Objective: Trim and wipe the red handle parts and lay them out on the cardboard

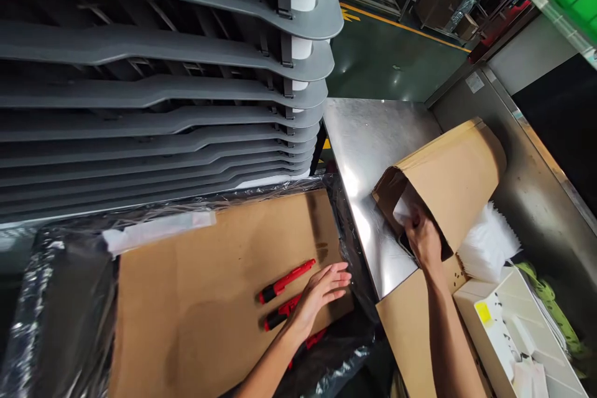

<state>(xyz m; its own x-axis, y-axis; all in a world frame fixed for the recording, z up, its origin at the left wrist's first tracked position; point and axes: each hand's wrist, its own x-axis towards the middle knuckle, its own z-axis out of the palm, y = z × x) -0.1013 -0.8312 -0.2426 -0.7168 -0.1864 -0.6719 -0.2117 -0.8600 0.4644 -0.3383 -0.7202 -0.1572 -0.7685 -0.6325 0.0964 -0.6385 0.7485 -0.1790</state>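
Note:
My left hand (321, 293) lies flat with fingers stretched out on a sheet of brown cardboard (196, 298), partly covering a red and black tool (278, 314). A second red and black tool (286, 281) lies just beyond it on the same sheet. My right hand (423, 237) reaches into the open mouth of a brown paper bag (450, 177) lying on its side on a steel table (373, 155). Its fingers close on something white (405, 206) at the bag's opening.
A tall stack of grey plastic trays (153, 74) fills the upper left. Black plastic film (60, 298) surrounds the cardboard. A pile of white plastic bags (487, 242), a white box (513, 329) and a flat cardboard piece (410, 323) sit at the right. Green floor (396, 56) lies beyond.

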